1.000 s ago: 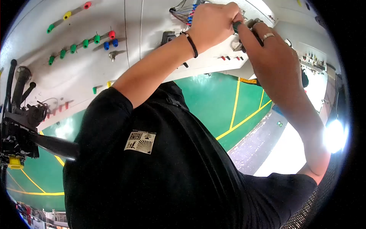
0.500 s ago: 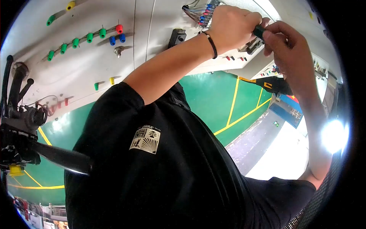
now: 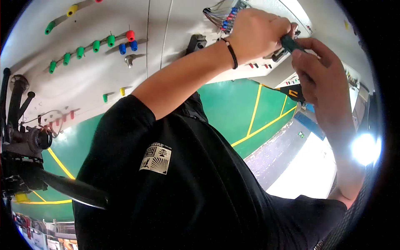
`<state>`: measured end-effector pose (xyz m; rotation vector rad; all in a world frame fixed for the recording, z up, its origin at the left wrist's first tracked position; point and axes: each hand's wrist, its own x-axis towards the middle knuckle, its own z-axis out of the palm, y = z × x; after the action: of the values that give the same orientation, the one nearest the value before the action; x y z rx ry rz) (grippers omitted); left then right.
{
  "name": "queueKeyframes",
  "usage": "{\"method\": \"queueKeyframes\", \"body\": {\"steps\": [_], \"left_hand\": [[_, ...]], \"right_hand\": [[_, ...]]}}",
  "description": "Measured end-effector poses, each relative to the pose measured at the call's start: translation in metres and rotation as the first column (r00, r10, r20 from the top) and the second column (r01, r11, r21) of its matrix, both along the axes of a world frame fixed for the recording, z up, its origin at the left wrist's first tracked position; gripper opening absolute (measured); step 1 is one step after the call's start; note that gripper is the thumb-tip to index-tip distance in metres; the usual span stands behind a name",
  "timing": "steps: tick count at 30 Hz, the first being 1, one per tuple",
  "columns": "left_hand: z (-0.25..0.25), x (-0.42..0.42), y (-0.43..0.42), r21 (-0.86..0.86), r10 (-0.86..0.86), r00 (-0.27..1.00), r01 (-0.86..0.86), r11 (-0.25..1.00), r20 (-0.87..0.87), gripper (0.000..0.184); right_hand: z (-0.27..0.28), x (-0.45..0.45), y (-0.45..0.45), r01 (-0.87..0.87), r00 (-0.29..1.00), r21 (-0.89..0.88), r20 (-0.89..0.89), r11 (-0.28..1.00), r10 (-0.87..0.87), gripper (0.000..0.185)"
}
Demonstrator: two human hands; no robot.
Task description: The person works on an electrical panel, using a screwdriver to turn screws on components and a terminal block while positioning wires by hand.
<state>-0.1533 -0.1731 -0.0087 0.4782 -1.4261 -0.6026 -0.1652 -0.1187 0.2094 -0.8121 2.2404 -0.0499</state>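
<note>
My left hand, with a black band at the wrist, is closed at the panel; what its fingers hold is hidden. My right hand grips a dark green handle-like object between thumb and fingers. The handle's near end touches or almost touches the fingers of my left hand, and its far end is covered. Just left of my left hand is a terminal block with red and blue parts and a bundle of thin wires. A black fitting sits below the wires.
Green, red and blue jacks and a metal toggle stick out from the panel at left. A dark metal device with a black lever stands at the lower left. Green floor with yellow lines lies beyond.
Both hands have moved right in the view. My right hand has drawn back from my left, and more of the dark green handle shows between them.
</note>
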Motion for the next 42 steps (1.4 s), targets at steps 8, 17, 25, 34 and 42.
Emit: {"method": "queueKeyframes", "body": {"steps": [8, 17, 25, 34, 42], "left_hand": [[-0.009, -0.012, 0.001, -0.065, 0.053, 0.994, -0.047, 0.997, 0.094, 0.012], [-0.012, 0.001, 0.047, 0.007, 0.004, 0.990, -0.003, 1.000, -0.139, 0.045], [0.027, 0.016, 0.070, 0.245, -0.297, 0.277, 0.959, 0.141, -0.914, 0.021], [0.023, 0.045, 0.038, -0.012, -0.088, -0.027, 0.986, -0.165, -0.996, 0.022], [0.020, 0.044, 0.042, -0.030, -0.059, -0.039, 0.988, -0.148, -0.998, 0.028]], "right_hand": [[-0.015, -0.020, 0.039, -0.841, -0.241, 0.526, -0.574, 0.127, 0.783, 0.050], [-0.022, -0.029, 0.015, -0.479, 0.841, -0.166, -0.370, 0.862, 0.396, 0.038], [-0.010, -0.028, 0.018, -0.254, 0.957, -0.169, -0.185, 0.952, 0.222, 0.031], [-0.022, -0.031, 0.023, -0.907, -0.100, 0.383, -0.594, 0.172, 0.798, 0.039], [-0.025, -0.012, 0.022, -0.136, 0.984, -0.236, -0.148, 0.962, 0.103, 0.024]]}}
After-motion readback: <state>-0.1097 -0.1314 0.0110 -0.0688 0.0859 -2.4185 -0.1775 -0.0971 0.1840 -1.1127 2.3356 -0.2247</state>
